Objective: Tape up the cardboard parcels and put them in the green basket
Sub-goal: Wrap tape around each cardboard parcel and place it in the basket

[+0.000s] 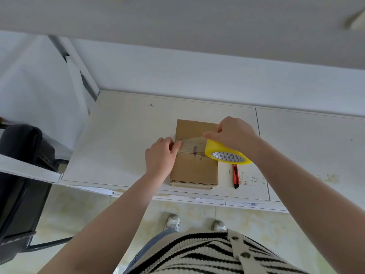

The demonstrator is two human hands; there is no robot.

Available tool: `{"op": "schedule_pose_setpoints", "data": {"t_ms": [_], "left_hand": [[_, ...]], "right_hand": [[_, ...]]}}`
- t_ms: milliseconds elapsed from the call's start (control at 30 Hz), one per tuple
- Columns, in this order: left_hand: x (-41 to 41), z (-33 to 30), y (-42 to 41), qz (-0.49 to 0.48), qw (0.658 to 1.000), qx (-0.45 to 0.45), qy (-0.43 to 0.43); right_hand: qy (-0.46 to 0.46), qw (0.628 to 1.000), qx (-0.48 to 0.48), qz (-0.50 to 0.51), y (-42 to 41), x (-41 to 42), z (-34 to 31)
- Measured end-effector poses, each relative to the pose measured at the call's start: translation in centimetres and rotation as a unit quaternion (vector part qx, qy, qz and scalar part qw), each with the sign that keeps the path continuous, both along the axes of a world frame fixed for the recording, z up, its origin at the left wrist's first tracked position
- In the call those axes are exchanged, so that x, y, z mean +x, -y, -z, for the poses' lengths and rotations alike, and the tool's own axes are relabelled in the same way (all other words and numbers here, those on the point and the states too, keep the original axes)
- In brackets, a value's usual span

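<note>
A flat brown cardboard parcel (194, 171) lies on the white table (122, 139) near its front edge. A strip of clear tape (190, 145) stretches across the parcel's middle. My left hand (160, 155) pinches the tape's free end at the parcel's left edge. My right hand (235, 135) grips a yellow tape roll (227, 154) over the parcel's right edge, tilted toward me. No green basket is in view.
A red and black utility knife (235, 176) lies on the table just right of the parcel. A black chair (21, 175) stands at the left beside a white shelf edge (29, 169). A white wall runs behind the table.
</note>
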State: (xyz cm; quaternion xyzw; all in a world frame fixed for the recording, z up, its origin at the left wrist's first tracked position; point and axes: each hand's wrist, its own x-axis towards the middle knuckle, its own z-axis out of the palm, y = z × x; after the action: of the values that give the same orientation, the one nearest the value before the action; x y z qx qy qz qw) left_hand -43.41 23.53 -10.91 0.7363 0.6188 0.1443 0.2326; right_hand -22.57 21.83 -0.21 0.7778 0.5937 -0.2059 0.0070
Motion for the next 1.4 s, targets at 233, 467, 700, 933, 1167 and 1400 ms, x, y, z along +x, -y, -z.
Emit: {"op": "schedule_pose_setpoints", "data": {"t_ms": [233,467,700,933,1167,1400], "left_hand": [[0.1,0.8,0.2,0.006,0.999,-0.037,-0.022],[0.4,1.0,0.3,0.021,0.999,-0.02,-0.046],[0.1,1.1,0.3,0.044,0.997,0.004,-0.063],[0.1,0.6,0.0,0.066,0.989,0.015,-0.128],[0.2,-0.4,-0.4,0.079,0.979,-0.03,-0.184],[-1.4,0.4,0.0,0.09,0.994,-0.06,-0.035]], "right_hand": [[-0.097,0.993,-0.013,-0.065,0.3,2.3,-1.1],[0.027,0.998,-0.024,-0.048,2.5,4.5,1.4],[0.011,0.999,-0.049,0.009,2.6,5.0,4.6],[-0.03,0.995,-0.089,0.038,2.4,5.2,6.6],[-0.028,0.992,-0.122,0.026,1.5,5.4,7.2],[-0.023,0.991,-0.127,0.019,1.5,5.5,7.5]]}}
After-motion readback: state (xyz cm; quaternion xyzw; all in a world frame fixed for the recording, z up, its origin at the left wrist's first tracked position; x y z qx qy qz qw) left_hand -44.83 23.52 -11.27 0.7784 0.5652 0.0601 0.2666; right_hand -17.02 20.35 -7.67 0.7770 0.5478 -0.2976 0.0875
